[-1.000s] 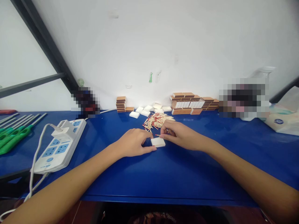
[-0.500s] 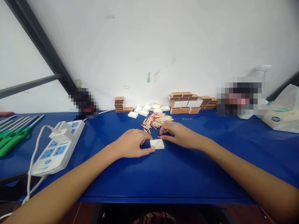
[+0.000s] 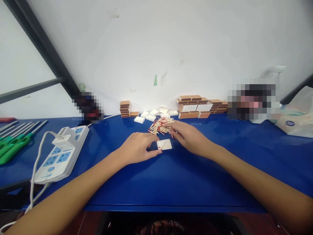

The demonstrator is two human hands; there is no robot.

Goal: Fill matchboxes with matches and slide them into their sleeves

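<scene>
A small white matchbox tray (image 3: 167, 143) lies on the blue table, with a few red-tipped matches in it. My left hand (image 3: 138, 147) steadies it at its left end, thumb at the near corner and index finger at the far one. Just beyond the tray is a loose pile of red-headed matches (image 3: 157, 126). My right hand (image 3: 187, 135) reaches onto the right side of this pile, thumb and index finger apart at the matches. Whether a match touches the inside of its fingers is hard to see.
Several white empty trays (image 3: 154, 113) lie behind the pile. Stacked matchbox sleeves (image 3: 193, 107) stand along the wall, with a smaller stack (image 3: 125, 109) to the left. A power strip (image 3: 61, 160), green-handled scissors (image 3: 14, 147) and a tissue pack (image 3: 295, 120) flank the work area.
My right hand has moved from beside the tray, where it pinched a match, away and up to the match pile, its fingers spreading. My left hand stays at the tray.
</scene>
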